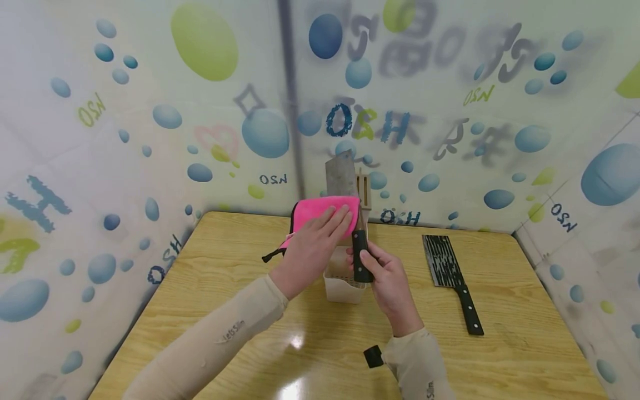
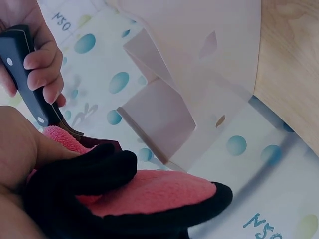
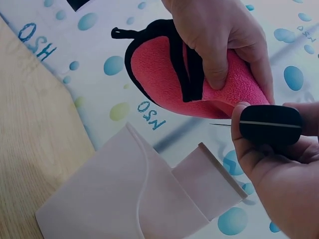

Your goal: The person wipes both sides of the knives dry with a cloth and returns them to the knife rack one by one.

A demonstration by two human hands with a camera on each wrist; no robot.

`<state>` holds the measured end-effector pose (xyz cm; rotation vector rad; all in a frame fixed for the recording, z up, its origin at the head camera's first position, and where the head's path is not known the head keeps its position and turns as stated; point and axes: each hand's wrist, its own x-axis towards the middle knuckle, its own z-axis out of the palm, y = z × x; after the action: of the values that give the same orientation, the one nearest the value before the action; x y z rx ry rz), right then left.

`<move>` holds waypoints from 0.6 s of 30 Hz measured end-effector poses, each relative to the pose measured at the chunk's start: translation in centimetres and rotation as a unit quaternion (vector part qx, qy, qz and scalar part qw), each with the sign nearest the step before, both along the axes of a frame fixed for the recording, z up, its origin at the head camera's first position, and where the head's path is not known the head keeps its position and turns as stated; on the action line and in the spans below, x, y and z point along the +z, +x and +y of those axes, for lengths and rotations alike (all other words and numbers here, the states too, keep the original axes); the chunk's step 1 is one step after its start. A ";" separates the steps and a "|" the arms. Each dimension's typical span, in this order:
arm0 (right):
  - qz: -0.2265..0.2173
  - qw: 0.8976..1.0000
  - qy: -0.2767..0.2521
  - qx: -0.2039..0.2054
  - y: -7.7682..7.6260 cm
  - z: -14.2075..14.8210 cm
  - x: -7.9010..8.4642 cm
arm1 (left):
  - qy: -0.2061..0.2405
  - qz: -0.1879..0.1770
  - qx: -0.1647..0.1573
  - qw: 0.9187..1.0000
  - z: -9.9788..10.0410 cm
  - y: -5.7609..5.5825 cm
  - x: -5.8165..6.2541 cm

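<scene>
My right hand (image 1: 392, 283) grips the black riveted handle of a cleaver (image 1: 340, 175), whose broad grey blade points up and away. My left hand (image 1: 311, 247) pinches a pink cloth (image 1: 306, 208) with black edging round the blade, fingers laid along its face. In the right wrist view the left thumb presses the folded cloth (image 3: 154, 74) from the other side. Much of the blade is hidden by the cloth. Below the hands stands a beige knife holder (image 1: 344, 293), its slotted back part rising behind the cleaver.
A second cleaver (image 1: 444, 262) with a black-and-silver patterned blade lies on the wooden table (image 1: 520, 300), right of my right hand. Sheeting (image 1: 435, 72) printed with bubbles and letters encloses the table at the back and sides. A small black square (image 1: 373, 356) sits by the right cuff.
</scene>
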<state>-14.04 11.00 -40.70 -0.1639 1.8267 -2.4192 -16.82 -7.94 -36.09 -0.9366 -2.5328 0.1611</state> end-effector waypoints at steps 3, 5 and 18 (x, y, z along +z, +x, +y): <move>-0.004 1.000 -0.001 -0.005 0.0 0.0 0.1 | -0.001 0.004 -0.006 1.000 0.1 0.2 -0.1; -0.001 1.000 -0.005 -0.006 -0.1 0.0 0.1 | -0.001 0.015 -0.015 1.000 0.1 0.4 -0.2; 0.018 1.000 -0.006 -0.007 -0.3 0.3 0.1 | -0.004 0.046 -0.048 0.998 0.7 1.9 -0.4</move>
<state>-14.29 11.32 -40.64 -0.1973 1.8342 -2.4542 -14.93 -7.25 -36.45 -1.0283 -2.3998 0.1800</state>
